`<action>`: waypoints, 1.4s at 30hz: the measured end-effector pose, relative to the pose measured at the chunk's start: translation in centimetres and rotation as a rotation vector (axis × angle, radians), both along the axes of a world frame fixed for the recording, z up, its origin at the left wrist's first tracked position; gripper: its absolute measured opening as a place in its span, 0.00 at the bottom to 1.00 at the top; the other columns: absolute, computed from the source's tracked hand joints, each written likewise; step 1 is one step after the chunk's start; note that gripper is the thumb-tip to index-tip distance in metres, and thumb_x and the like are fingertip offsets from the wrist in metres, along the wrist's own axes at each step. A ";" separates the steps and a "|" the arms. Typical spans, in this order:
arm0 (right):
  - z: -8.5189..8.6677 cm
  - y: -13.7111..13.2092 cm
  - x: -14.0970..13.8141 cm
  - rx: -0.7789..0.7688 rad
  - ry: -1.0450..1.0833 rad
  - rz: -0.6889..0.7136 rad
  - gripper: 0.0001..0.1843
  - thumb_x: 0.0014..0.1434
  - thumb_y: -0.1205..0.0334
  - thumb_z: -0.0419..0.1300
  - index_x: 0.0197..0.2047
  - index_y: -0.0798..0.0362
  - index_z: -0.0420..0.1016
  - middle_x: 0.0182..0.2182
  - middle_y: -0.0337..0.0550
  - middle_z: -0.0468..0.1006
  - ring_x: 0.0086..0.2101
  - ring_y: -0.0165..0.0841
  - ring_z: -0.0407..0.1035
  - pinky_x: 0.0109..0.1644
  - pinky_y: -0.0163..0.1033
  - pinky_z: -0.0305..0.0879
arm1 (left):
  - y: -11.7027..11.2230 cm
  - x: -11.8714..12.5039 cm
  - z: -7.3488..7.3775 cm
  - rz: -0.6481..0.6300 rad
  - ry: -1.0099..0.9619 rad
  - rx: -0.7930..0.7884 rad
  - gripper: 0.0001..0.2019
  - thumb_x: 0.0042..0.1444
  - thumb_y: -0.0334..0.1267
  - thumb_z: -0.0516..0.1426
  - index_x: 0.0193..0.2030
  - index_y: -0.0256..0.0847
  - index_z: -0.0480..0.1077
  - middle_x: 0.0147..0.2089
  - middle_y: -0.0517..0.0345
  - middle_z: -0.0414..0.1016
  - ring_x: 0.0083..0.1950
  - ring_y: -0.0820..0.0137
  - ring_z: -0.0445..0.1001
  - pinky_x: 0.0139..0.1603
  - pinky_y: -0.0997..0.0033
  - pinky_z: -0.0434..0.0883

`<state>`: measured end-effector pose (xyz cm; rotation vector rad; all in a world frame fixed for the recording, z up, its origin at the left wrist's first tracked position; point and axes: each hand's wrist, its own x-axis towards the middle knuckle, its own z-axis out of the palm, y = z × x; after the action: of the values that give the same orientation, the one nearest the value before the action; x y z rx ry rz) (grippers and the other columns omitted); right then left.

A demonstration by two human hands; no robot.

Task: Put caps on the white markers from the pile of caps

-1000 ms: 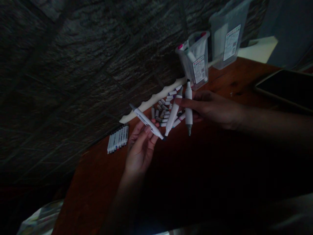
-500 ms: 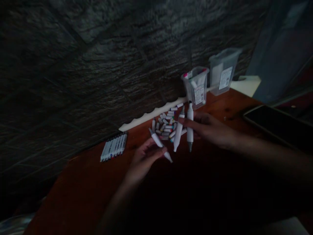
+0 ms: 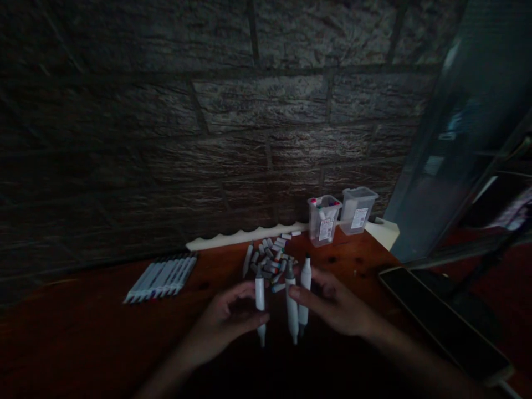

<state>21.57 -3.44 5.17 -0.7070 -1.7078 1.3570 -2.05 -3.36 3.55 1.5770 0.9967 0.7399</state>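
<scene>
My left hand (image 3: 226, 321) pinches one white marker (image 3: 260, 302), held upright with its tip down. My right hand (image 3: 336, 305) grips two white markers (image 3: 298, 302) side by side, also upright, just right of the first. All three hover over a dark wooden table (image 3: 103, 338). Behind them lies a heap of loose marker caps (image 3: 270, 257). A row of several capped markers (image 3: 164, 272) lies to the left near the wall.
Two clear plastic tubs stand at the back: one with markers (image 3: 325, 219), one (image 3: 358, 209) beside it. A white scalloped strip (image 3: 241, 238) runs along the brick wall. A dark tablet (image 3: 440, 318) lies at the right.
The view has swung up and levelled, so the wall fills more of it. My left hand turned its marker from slanted to upright. Both hands came lower and closer together.
</scene>
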 end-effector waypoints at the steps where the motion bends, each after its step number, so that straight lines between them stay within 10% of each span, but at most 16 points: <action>1: 0.1 0.0 0.0 0.001 0.007 0.006 0.12 0.62 0.53 0.59 0.44 0.51 0.73 0.37 0.39 0.76 0.39 0.31 0.69 0.45 0.40 0.67 | 0.0 0.1 0.0 -0.003 -0.005 -0.002 0.19 0.53 0.40 0.63 0.52 0.46 0.71 0.50 0.55 0.77 0.51 0.63 0.74 0.56 0.59 0.68; 24: -0.1 0.1 0.3 0.057 -0.034 0.013 0.11 0.64 0.55 0.57 0.46 0.48 0.75 0.41 0.39 0.78 0.43 0.32 0.71 0.50 0.41 0.68 | -0.2 0.3 0.5 0.091 -0.023 0.010 0.18 0.51 0.40 0.64 0.50 0.44 0.73 0.47 0.56 0.79 0.48 0.64 0.76 0.52 0.63 0.72; 28: 0.0 0.6 0.5 0.056 -0.062 -0.050 0.12 0.65 0.54 0.54 0.42 0.51 0.75 0.40 0.41 0.78 0.43 0.32 0.71 0.53 0.42 0.65 | 0.8 -0.5 0.7 0.216 0.055 0.023 0.17 0.52 0.44 0.63 0.48 0.43 0.73 0.46 0.56 0.79 0.42 0.66 0.77 0.39 0.70 0.75; 35: -0.5 2.5 2.3 -0.080 -0.494 -0.254 0.21 0.64 0.46 0.51 0.32 0.54 0.72 0.28 0.43 0.76 0.28 0.32 0.68 0.30 0.38 0.64 | 2.7 -2.6 -0.5 0.415 0.215 -0.090 0.27 0.48 0.48 0.64 0.53 0.39 0.69 0.32 0.58 0.78 0.25 0.74 0.73 0.27 0.75 0.73; 42: -2.3 3.5 3.1 0.203 -0.963 -0.376 0.23 0.63 0.43 0.50 0.41 0.55 0.74 0.33 0.52 0.79 0.33 0.40 0.73 0.34 0.43 0.64 | 2.9 -2.9 -1.6 0.437 0.554 0.105 0.29 0.51 0.57 0.58 0.53 0.37 0.70 0.34 0.52 0.79 0.25 0.68 0.74 0.24 0.71 0.68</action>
<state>24.66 0.07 2.89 -1.6294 -2.2120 0.5616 -4.92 -0.41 1.98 1.7164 1.7717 0.6618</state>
